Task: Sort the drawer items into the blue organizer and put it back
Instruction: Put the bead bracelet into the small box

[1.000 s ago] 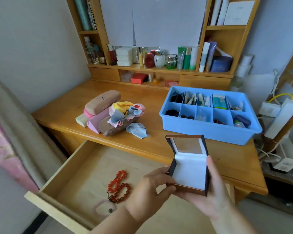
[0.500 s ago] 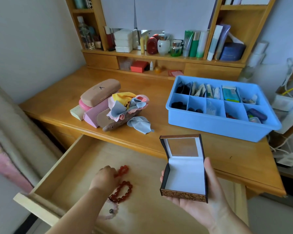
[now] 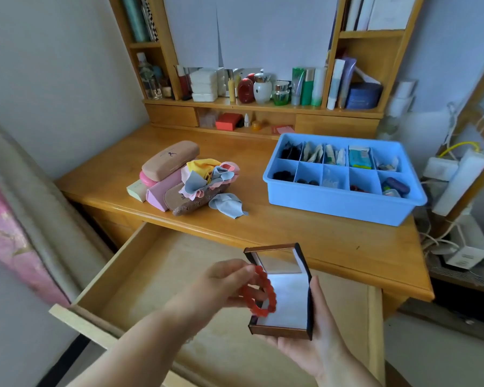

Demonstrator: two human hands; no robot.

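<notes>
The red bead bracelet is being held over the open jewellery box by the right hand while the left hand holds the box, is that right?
Not quite: the head view shows the left hand pinching the red bead bracelet over the open jewellery box, while the right hand holds the box.

Red bead bracelet [image 3: 260, 296] in my fingers [image 3: 236, 270]. Box [image 3: 284, 294]: dark shell, white lining, brown patterned front edge. Organizer [image 3: 338, 203] plain blue. Counter [image 3: 305, 227] honey-yellow wood. Glasses case [image 3: 169, 160] tan; cloths [image 3: 207, 175] yellow, pink, grey-blue.
</notes>
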